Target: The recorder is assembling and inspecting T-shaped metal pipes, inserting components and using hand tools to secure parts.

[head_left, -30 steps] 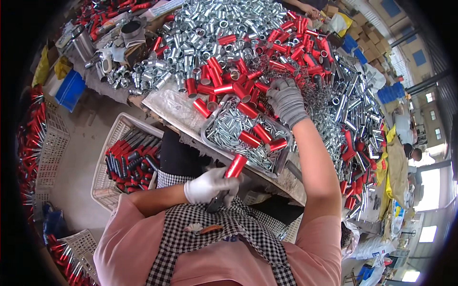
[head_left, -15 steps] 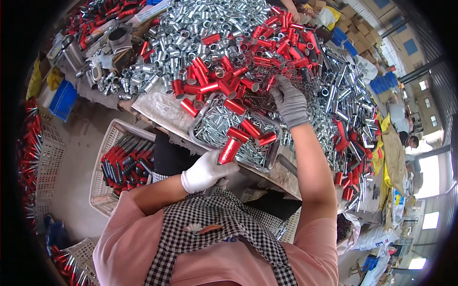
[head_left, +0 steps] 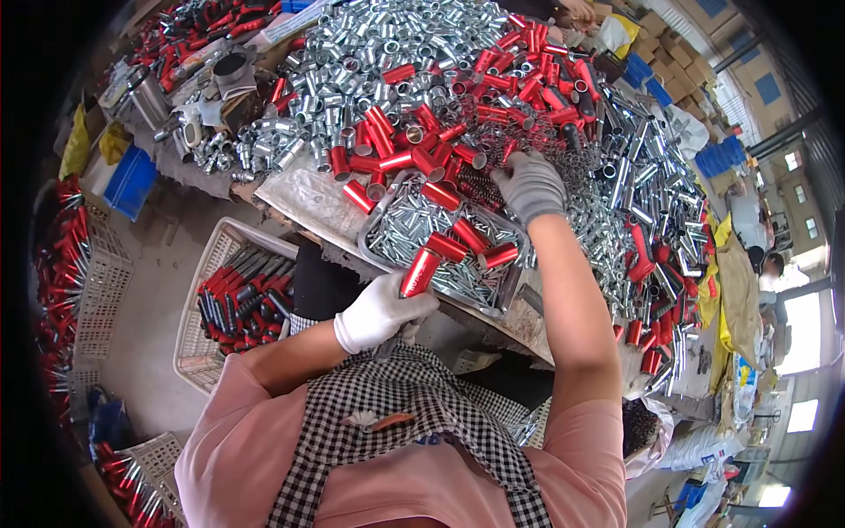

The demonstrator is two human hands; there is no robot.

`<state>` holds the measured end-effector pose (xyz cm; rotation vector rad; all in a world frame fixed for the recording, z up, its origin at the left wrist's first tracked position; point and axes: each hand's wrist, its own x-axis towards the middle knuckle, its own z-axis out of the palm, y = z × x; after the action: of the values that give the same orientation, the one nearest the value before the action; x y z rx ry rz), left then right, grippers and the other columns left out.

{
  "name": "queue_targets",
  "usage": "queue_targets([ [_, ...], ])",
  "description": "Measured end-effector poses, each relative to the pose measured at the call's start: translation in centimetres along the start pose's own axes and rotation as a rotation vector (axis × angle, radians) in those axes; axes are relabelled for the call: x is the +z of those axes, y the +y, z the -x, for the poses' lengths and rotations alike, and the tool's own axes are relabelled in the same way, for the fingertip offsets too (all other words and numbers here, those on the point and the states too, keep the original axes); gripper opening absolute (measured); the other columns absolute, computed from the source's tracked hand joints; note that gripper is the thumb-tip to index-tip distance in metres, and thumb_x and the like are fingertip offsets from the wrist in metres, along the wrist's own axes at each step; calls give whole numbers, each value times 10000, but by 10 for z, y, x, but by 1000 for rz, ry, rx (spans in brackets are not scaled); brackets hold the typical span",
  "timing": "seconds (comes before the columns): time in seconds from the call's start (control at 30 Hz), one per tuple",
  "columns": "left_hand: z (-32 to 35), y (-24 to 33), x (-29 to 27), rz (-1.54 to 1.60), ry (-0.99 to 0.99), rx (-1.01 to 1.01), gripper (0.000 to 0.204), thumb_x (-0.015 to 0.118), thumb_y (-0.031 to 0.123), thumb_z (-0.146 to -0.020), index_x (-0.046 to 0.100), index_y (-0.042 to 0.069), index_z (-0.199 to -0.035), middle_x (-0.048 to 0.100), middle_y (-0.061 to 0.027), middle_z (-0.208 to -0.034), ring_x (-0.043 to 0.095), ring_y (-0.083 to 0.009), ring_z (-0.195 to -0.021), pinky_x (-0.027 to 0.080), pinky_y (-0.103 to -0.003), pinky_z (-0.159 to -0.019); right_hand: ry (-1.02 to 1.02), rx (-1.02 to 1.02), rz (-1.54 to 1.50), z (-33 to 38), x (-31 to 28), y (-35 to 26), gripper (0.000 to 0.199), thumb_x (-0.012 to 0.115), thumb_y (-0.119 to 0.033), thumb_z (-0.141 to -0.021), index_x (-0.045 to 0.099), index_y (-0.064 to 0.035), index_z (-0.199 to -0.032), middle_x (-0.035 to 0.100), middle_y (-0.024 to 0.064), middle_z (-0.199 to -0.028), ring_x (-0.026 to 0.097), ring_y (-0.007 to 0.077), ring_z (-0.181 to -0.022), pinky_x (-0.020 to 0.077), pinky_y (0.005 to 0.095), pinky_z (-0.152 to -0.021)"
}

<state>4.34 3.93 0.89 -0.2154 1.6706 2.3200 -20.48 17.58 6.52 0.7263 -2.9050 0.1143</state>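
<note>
A shiny red metal tube (head_left: 420,273) stands tilted in my left hand (head_left: 378,315), which wears a white glove and is closed around its lower end. A dark grey piece shows below that hand. My right hand (head_left: 532,187), in a grey glove, reaches to a heap of thin wire coil springs (head_left: 519,136). Its fingers are bent down at the heap's near edge, and their tips are hidden. Between my hands sits a metal tray (head_left: 365,239) of silver screw-like pins (head_left: 409,224), with several red tubes (head_left: 471,235) lying on top.
Silver metal sleeves (head_left: 352,79) cover the far table, and longer steel tubes (head_left: 629,167) lie at the right. Red-and-black handles (head_left: 238,299) fill a white crate (head_left: 187,339) at the left. Another person's hand (head_left: 578,9) shows at the far edge.
My right hand has shifted slightly left and nearer at the springs, its fingers more bent. The left hand still holds the red tube, a little lower. The whole view has turned slightly.
</note>
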Motion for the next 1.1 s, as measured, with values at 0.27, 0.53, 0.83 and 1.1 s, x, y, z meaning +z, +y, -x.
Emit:
queue_targets([
  [0.27, 5, -1, 5, -6, -18, 6, 142, 587, 127, -875, 534, 7, -822, 512, -34, -628, 510, -113, -501, 487, -280, -512, -106, -39, -51, -19, 13, -1, 304, 610, -307, -826, 712, -67, -984, 675, 209, -1035, 646, 364, -1000, 513, 441, -892],
  [0.53, 9, 0, -1, -1, -3, 20, 138, 587, 132, -878, 540, 5, -852, 520, -36, -633, 519, -111, -503, 488, -274, -511, -214, -80, 244, -19, 10, -18, 422, 688, -413, -798, 715, -53, -1016, 695, 176, -1065, 661, 334, -1017, 519, 420, -921],
  [0.83, 16, -1, -5, -21, 11, 40, 123, 594, 111, -862, 542, 5, -831, 543, -50, -636, 516, -111, -496, 483, -275, -503, 259, -340, 187, -10, 24, 8, 230, 560, -273, -914, 647, -64, -958, 660, 151, -1027, 628, 314, -985, 494, 431, -890],
  [1.1, 11, 4, -15, -262, 120, 95, 109, 667, 60, -825, 592, -7, -866, 689, -83, -749, 544, -78, -517, 455, -224, -495, 155, -189, -710, 59, -28, 2, 265, 565, -187, -937, 635, -29, -1137, 681, 148, -869, 661, 314, -789, 529, 396, -708],
])
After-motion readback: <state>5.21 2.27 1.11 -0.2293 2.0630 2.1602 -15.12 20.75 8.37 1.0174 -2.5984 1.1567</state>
